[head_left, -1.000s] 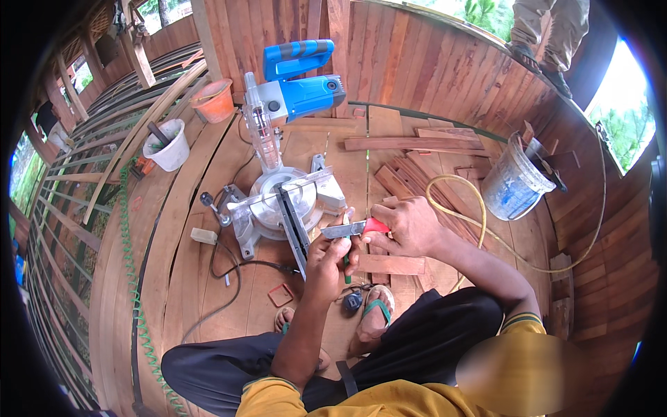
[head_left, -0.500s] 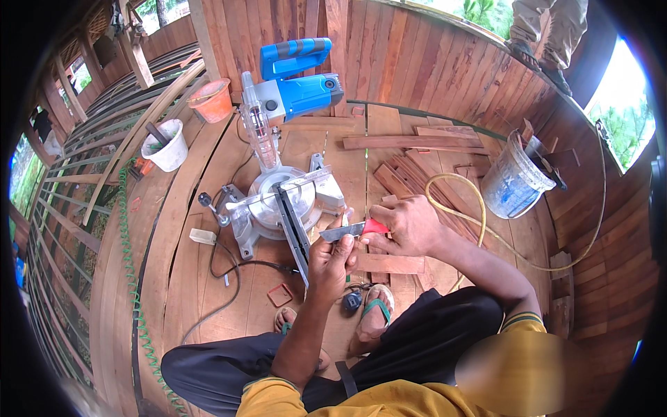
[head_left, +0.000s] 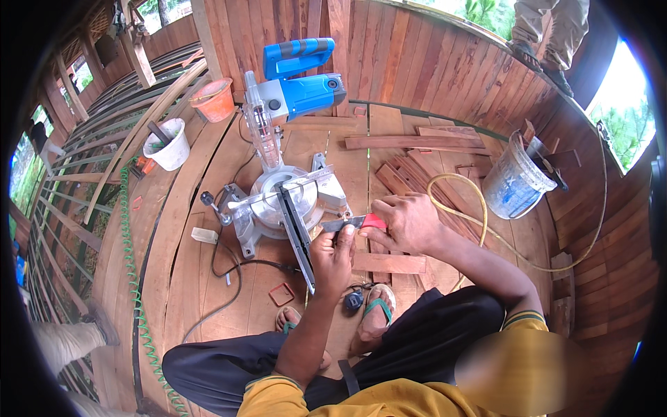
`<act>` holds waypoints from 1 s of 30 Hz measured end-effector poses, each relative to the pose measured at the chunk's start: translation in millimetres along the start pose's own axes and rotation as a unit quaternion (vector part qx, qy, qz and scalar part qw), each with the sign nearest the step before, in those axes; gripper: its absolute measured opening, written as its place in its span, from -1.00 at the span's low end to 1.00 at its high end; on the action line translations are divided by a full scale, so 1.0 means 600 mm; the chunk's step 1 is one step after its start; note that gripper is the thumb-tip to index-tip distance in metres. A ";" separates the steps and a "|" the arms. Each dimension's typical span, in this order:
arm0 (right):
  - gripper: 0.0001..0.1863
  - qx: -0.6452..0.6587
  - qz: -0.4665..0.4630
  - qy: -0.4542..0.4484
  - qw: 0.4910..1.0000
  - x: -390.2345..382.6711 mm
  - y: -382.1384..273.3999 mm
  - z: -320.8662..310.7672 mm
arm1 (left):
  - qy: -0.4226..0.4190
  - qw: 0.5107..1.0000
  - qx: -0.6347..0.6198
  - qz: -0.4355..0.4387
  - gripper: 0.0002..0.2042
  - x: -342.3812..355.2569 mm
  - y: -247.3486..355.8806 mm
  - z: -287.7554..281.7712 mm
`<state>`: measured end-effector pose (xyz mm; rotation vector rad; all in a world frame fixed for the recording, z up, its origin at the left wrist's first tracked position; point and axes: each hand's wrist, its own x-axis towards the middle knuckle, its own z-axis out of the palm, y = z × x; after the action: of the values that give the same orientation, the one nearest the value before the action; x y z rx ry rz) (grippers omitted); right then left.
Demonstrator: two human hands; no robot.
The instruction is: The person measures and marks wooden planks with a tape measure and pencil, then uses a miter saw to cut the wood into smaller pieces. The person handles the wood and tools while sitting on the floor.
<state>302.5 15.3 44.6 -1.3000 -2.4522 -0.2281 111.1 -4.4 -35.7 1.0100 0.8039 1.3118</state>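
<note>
Your knife (head_left: pixel 356 222) is out in front of you, between your 2 hands and just to the right of the near end of the saw (head_left: pixel 309 95). Your right hand (head_left: pixel 410 226) has its grip clenched around the red handle, with the blade pointing left. Your left hand (head_left: pixel 331 258) is up close by the blade, its fingers curled in and its thumb raised next to the steel; what that grip grasps is hidden, so I cannot tell. About 1 second ago a slim green thing stood out below those left fingers; now its green part is out of sight, and the blade shows a darker face. For your knife work, I judge this means the blade's angle has altered while your thumb remains close to the edge. The other change is at the lower left: a co-worker's leg (head_left: pixel 69 345) and shoe (head_left: pixel 103 326) have come into view, well apart from your hands, so they look unlikely to disturb your hold. Below you, the tape measure (head_left: pixel 353 300) lies on the floor (head_left: pixel 182 243) near your foot (head_left: pixel 375 316).
</note>
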 end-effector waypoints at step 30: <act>-0.46 0.017 0.046 -0.005 0.999 0.000 0.004 -0.013 | -0.012 0.998 -0.054 -0.003 -0.77 -0.012 0.009 -0.006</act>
<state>306.3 14.3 51.6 -1.3974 -2.3873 -0.1561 104.7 -11.0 -32.9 0.9350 0.7112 1.3213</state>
